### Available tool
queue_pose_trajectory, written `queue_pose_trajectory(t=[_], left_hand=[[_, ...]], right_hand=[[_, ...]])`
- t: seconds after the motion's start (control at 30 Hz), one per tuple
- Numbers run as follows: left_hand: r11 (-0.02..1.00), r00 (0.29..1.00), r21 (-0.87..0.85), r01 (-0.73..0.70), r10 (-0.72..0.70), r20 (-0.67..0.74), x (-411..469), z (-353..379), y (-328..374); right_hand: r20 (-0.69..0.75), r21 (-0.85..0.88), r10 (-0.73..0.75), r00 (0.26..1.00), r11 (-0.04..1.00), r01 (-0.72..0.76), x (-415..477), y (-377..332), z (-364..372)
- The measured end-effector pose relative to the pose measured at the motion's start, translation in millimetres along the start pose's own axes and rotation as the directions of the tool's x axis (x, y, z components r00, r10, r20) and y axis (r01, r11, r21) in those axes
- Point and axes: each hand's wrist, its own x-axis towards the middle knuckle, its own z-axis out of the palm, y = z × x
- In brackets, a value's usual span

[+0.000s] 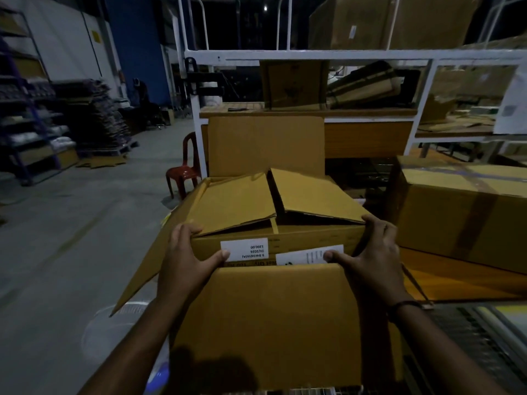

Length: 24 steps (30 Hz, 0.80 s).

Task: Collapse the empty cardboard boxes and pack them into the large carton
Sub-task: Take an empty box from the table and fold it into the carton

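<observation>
A brown cardboard box (279, 243) with white labels on its near side sits inside the large open carton (265, 323), whose near wall rises in front of me. The box's top flaps (236, 203) are loosely folded and partly raised. My left hand (188, 255) grips the box's left near corner, thumb on the label side. My right hand (370, 249) grips the right near corner the same way. The carton's left flap (142, 277) hangs outward and its far flap (265, 143) stands upright behind the box.
A taped sealed carton (462, 212) sits on a wooden surface to the right. A white metal rack (313, 55) holding more boxes stands behind. A red plastic chair (184, 172) is at left centre, with open concrete floor (71, 223) and shelving (28, 124) beyond.
</observation>
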Motion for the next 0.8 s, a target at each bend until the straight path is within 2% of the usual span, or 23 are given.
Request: queue_pose_trajectory(t=[0.13,0.23,0.33,0.4,0.43,0.53,0.67,0.8], left_hand=[[0.983,0.996,0.165,-0.081,0.085,-0.018,-8.7,11.0,6.1],[0.967,0.986,0.194,-0.164,0.163,0.02,-13.9,25.7,19.7],[0.95,0.966,0.176,-0.258,0.252,0.06,-19.5,44.1,39.5],[0.935,0.945,0.143,-0.326,0.316,0.087,-24.2,57.2,55.1],[0.925,0.934,0.132,-0.355,0.345,0.098,-26.9,64.0,63.1],[0.905,0.913,0.134,-0.403,0.387,0.133,-34.6,83.0,83.1],[0.915,0.917,0.108,-0.389,0.373,0.142,-33.2,100.2,105.7],[0.895,0.891,0.09,-0.438,0.418,0.175,-26.2,115.9,129.4]], right_hand=[[-0.005,-0.066,-0.035,0.999,0.997,0.035,-5.4,-3.5,3.8],[-0.063,-0.15,-0.129,0.99,0.982,0.119,-15.2,-16.3,6.6],[-0.135,-0.147,-0.414,0.9,0.907,0.395,-32.5,-36.4,12.1],[-0.079,-0.114,-0.572,0.816,0.819,0.563,-42.8,-47.9,20.4],[-0.022,-0.099,-0.605,0.796,0.794,0.6,-45.7,-52.0,25.4],[0.098,-0.085,-0.583,0.807,0.803,0.59,-47.8,-58.1,39.4],[0.069,-0.184,-0.597,0.799,0.78,0.598,-33.8,-55.0,33.0],[0.078,-0.342,-0.461,0.884,0.821,0.458,2.9,-41.0,7.2]])
